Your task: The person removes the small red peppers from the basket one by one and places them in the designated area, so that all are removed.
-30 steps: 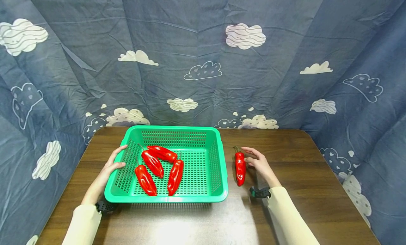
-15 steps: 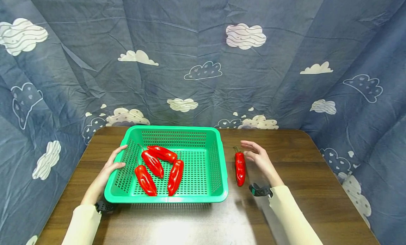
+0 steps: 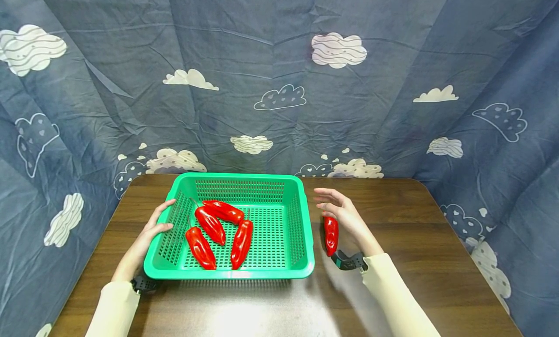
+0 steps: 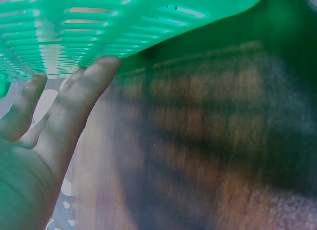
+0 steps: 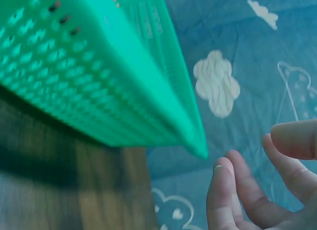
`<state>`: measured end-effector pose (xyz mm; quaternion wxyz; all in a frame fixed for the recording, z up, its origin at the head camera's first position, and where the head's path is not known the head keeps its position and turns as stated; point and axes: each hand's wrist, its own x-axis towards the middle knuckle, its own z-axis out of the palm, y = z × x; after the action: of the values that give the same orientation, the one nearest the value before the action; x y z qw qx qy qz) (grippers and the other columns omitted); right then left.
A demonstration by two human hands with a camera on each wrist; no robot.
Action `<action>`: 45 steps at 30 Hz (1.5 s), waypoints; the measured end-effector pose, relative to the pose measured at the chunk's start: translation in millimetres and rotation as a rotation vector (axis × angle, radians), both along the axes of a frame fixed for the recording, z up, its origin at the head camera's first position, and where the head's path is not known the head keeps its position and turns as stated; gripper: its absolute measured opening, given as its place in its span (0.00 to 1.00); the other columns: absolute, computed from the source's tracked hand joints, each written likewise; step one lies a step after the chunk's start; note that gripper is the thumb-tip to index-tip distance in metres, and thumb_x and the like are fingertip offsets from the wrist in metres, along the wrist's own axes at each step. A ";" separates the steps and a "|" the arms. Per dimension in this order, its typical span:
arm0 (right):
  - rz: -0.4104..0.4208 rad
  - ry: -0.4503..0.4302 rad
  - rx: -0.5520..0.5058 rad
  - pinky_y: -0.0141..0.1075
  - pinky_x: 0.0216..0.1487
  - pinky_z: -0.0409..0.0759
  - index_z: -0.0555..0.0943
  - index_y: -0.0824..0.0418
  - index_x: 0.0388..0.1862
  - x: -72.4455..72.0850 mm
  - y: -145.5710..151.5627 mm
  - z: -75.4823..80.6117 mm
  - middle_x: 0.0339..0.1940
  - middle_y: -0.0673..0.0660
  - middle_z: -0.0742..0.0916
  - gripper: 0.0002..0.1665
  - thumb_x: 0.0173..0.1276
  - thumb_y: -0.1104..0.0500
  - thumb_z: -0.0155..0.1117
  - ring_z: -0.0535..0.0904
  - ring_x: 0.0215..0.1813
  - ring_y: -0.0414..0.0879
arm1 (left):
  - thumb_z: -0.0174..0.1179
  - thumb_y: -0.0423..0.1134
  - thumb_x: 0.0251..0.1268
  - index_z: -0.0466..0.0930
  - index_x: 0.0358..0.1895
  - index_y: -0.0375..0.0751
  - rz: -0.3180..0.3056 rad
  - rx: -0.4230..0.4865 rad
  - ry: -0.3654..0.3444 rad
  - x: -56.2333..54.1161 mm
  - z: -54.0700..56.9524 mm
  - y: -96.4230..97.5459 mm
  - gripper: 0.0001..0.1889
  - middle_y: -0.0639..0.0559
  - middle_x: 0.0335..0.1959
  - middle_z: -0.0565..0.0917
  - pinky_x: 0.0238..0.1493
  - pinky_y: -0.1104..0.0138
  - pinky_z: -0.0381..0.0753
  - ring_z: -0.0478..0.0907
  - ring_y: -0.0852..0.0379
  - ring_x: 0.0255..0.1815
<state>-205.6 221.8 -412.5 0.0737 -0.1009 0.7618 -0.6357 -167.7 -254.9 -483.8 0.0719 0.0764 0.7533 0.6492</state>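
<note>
Touching the green basket [image 3: 229,274] with my left hand [image 3: 141,242], fingers straight.
Light pressure suits, I judge; four red peppers [image 3: 210,225] lie inside, right of that hand. My right hand [image 3: 347,216], relaxed and holding nothing, hides the lone pepper's [image 3: 331,237] stem end from my camera; lowering squarely seems best.

The right hand [image 3: 342,215] has shifted leftward, from beside the 1 red pepper [image 3: 331,236] outside the green basket [image 3: 309,240] to above it, fingertips nearer the rim; the pepper's stem (visible 0.5 s ago) is now hidden.
</note>
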 end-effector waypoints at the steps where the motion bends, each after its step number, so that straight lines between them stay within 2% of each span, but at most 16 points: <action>1: 0.010 0.003 0.002 0.38 0.49 0.77 0.69 0.70 0.64 0.3 -2.8 1.0 0.57 0.69 0.78 0.25 0.68 0.69 0.52 0.78 0.49 0.47 | 0.42 0.34 0.70 0.48 0.76 0.55 0.000 0.000 0.000 -0.2 0.0 0.1 0.32 0.46 0.73 0.46 0.52 0.68 0.65 0.61 0.58 0.57; 7: 0.067 -0.013 0.003 0.46 0.50 0.76 0.68 0.71 0.64 2.0 -20.5 7.7 0.57 0.74 0.76 0.25 0.68 0.68 0.52 0.76 0.53 0.62 | 0.42 0.35 0.70 0.49 0.76 0.56 0.003 0.000 -0.005 -1.6 -0.6 0.1 0.32 0.48 0.73 0.46 0.53 0.66 0.64 0.58 0.57 0.60; 10: 0.094 -0.044 0.001 0.46 0.50 0.76 0.68 0.71 0.65 2.9 -29.7 11.5 0.57 0.73 0.76 0.25 0.69 0.67 0.52 0.74 0.54 0.66 | 0.43 0.35 0.70 0.48 0.76 0.57 0.004 -0.003 -0.013 -1.3 -0.2 0.1 0.32 0.47 0.74 0.45 0.54 0.64 0.62 0.57 0.57 0.60; 17: 0.154 -0.064 0.003 0.53 0.51 0.74 0.68 0.69 0.65 6.1 -50.6 18.7 0.54 0.68 0.79 0.26 0.68 0.67 0.53 0.80 0.47 0.48 | 0.43 0.36 0.70 0.48 0.76 0.57 0.007 0.001 -0.027 -0.1 1.9 1.3 0.32 0.46 0.74 0.44 0.55 0.62 0.61 0.56 0.55 0.61; 24: 0.185 -0.082 0.009 0.58 0.53 0.72 0.68 0.67 0.67 5.7 -65.2 20.0 0.55 0.67 0.80 0.26 0.70 0.66 0.53 0.79 0.48 0.50 | 0.43 0.36 0.71 0.48 0.76 0.59 0.004 0.014 -0.035 0.7 2.7 1.6 0.32 0.46 0.74 0.45 0.52 0.68 0.66 0.57 0.55 0.60; 31: 0.206 -0.093 0.013 0.53 0.51 0.75 0.68 0.67 0.66 2.8 -77.6 13.6 0.52 0.65 0.81 0.26 0.69 0.67 0.52 0.79 0.46 0.50 | 0.43 0.36 0.71 0.47 0.76 0.58 0.012 -0.001 -0.047 0.6 3.9 1.4 0.32 0.46 0.74 0.43 0.56 0.60 0.61 0.54 0.53 0.64; 35: 0.205 -0.108 -0.003 0.56 0.51 0.74 0.69 0.66 0.65 1.3 -85.4 8.1 0.51 0.64 0.81 0.25 0.68 0.67 0.51 0.79 0.44 0.48 | 0.43 0.37 0.71 0.46 0.76 0.59 0.014 -0.008 -0.061 0.9 4.2 0.8 0.33 0.46 0.75 0.43 0.56 0.57 0.61 0.54 0.50 0.64; 42: 0.220 -0.125 -0.007 0.55 0.52 0.74 0.68 0.68 0.65 -1.7 -97.7 -0.3 0.49 0.64 0.81 0.25 0.69 0.67 0.49 0.79 0.41 0.46 | 0.43 0.36 0.71 0.48 0.76 0.57 0.008 -0.007 -0.035 -0.7 1.9 0.3 0.32 0.46 0.74 0.45 0.54 0.69 0.64 0.56 0.56 0.63; 45: 0.224 -0.134 0.004 0.56 0.52 0.74 0.69 0.68 0.65 -3.2 -102.9 -2.8 0.49 0.64 0.81 0.24 0.70 0.67 0.48 0.79 0.42 0.47 | 0.43 0.35 0.71 0.48 0.76 0.58 0.005 -0.002 -0.029 -1.0 1.3 0.4 0.32 0.46 0.74 0.45 0.54 0.70 0.63 0.55 0.58 0.63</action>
<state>-208.8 119.0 -415.3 0.1951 -0.1427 0.7403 -0.6274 -168.6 -254.6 -482.5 0.0811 0.0651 0.7531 0.6496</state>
